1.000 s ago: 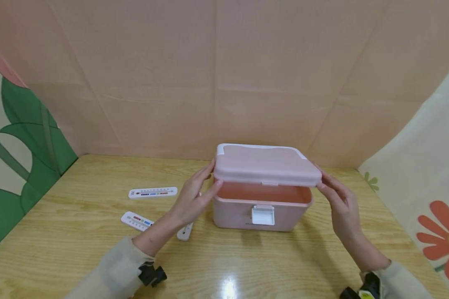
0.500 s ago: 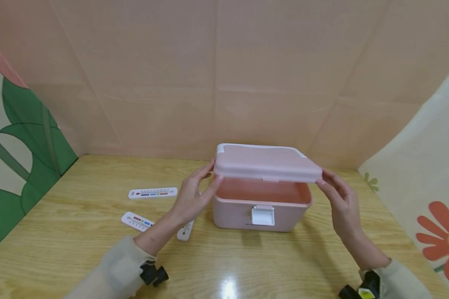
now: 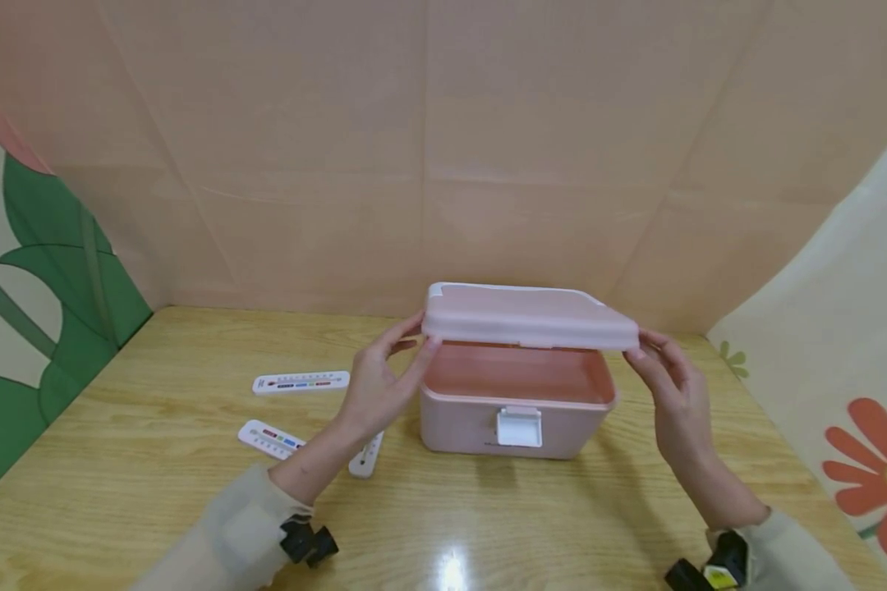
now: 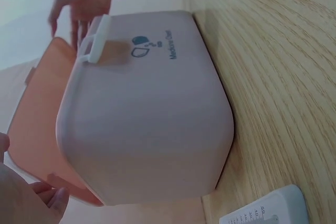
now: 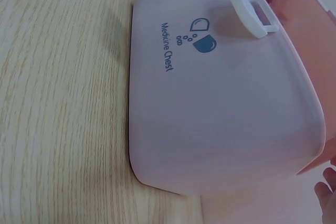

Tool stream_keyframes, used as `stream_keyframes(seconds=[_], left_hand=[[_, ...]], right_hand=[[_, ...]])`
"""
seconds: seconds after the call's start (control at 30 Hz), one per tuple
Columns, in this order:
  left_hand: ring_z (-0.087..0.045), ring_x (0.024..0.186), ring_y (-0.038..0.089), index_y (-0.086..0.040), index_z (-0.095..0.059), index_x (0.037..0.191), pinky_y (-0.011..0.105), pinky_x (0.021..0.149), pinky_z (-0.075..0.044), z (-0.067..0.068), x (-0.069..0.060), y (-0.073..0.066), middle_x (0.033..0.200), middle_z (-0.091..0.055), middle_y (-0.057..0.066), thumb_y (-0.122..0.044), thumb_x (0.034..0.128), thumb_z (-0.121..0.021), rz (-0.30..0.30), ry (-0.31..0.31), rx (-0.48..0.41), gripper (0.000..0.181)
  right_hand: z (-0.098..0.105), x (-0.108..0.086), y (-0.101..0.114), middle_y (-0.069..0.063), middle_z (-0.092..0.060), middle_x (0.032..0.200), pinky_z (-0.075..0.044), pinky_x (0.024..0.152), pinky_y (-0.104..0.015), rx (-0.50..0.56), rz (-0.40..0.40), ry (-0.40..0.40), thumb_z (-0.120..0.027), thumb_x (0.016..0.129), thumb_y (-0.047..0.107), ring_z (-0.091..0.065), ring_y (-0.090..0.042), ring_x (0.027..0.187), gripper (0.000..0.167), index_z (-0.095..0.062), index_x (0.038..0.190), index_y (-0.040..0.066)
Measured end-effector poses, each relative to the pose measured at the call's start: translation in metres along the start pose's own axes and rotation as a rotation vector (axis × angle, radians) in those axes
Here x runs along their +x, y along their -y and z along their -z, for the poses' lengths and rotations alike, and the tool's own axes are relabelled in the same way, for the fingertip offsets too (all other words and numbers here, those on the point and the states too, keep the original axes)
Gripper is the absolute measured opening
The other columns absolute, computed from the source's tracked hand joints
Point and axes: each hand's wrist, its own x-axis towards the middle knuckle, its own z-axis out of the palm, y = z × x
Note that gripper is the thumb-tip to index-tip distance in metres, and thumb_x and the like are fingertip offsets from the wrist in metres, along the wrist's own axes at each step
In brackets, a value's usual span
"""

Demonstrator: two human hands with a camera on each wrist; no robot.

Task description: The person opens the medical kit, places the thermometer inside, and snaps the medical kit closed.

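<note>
A pink medicine chest (image 3: 458, 425) stands on the table, its lid (image 3: 528, 316) tilted partly up and the pink inside showing. In the head view my left hand (image 3: 380, 382) holds the lid's left end between thumb and fingers. At the lid's right end, my right hand (image 3: 680, 402) grips the front corner the same way. The white latch (image 3: 519, 427) hangs loose on the chest's front. Printed on that front, "Medicine Chest" and a capsule drawing (image 5: 203, 36) show in the right wrist view. The chest's floor is hidden by its front wall.
Left of the chest, a white thermometer (image 3: 301, 382) lies flat on the wooden table (image 3: 155, 460). Two more, a slanted thermometer (image 3: 268, 438) and an upright-lying thermometer (image 3: 365, 456), are partly hidden by my left arm. A draped backdrop (image 3: 325, 205) rises behind the table.
The lid's front edge has risen steadily, widening the gap above the chest. Both hands have moved slightly up with it. Chest and thermometers stay in place.
</note>
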Motion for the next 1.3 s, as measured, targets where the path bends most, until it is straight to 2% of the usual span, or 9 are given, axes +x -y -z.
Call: stream_keyframes(seconds=[0.2,0.57,0.8,1.03,1.3], left_hand=[[-0.059,0.115,0.023,0.000,-0.059,0.125,0.038,0.098,-0.049,-0.001,0.003,-0.001,0.124,-0.064,0.012,-0.023,0.0910,-0.066,0.038,-0.033,-0.014,0.042],[-0.059,0.114,0.021,0.000,-0.060,0.118,0.035,0.098,-0.048,-0.001,0.007,-0.002,0.123,-0.064,0.011,-0.023,0.0899,-0.068,0.049,-0.066,-0.032,0.037],[-0.060,0.113,0.023,0.001,-0.062,0.115,0.037,0.097,-0.049,-0.002,0.009,-0.003,0.121,-0.065,0.012,-0.021,0.0888,-0.069,0.050,-0.088,-0.042,0.035],[-0.060,0.111,0.024,0.001,-0.062,0.117,0.038,0.096,-0.049,-0.001,0.011,-0.003,0.120,-0.065,0.012,-0.021,0.0876,-0.070,0.055,-0.090,-0.050,0.037],[-0.058,0.114,0.029,0.001,-0.060,0.121,0.039,0.099,-0.048,-0.001,0.013,-0.002,0.124,-0.063,0.014,-0.023,0.0884,-0.069,0.053,-0.073,-0.050,0.041]], right_hand=[[-0.002,0.002,0.000,0.005,-0.071,0.100,-0.047,0.091,-0.015,0.046,0.025,-0.003,-0.051,0.093,-0.002,-0.064,-0.006,0.098,0.025,-0.067,0.106,0.011],[-0.006,0.006,0.001,0.001,-0.070,0.099,-0.049,0.091,-0.018,0.118,0.048,-0.015,-0.049,0.093,-0.004,-0.065,-0.008,0.095,0.025,-0.069,0.102,0.008],[-0.007,0.009,0.000,-0.001,-0.069,0.098,-0.051,0.091,-0.019,0.163,0.057,-0.026,-0.048,0.093,-0.003,-0.066,-0.009,0.094,0.025,-0.070,0.098,0.007],[-0.008,0.010,0.002,-0.001,-0.070,0.100,-0.050,0.092,-0.019,0.190,0.072,0.013,-0.047,0.094,-0.002,-0.067,-0.010,0.095,0.025,-0.069,0.101,0.006],[-0.008,0.013,0.004,-0.003,-0.072,0.107,-0.046,0.098,-0.021,0.191,0.082,0.063,-0.047,0.095,0.000,-0.063,-0.016,0.108,0.022,-0.066,0.107,0.001]])
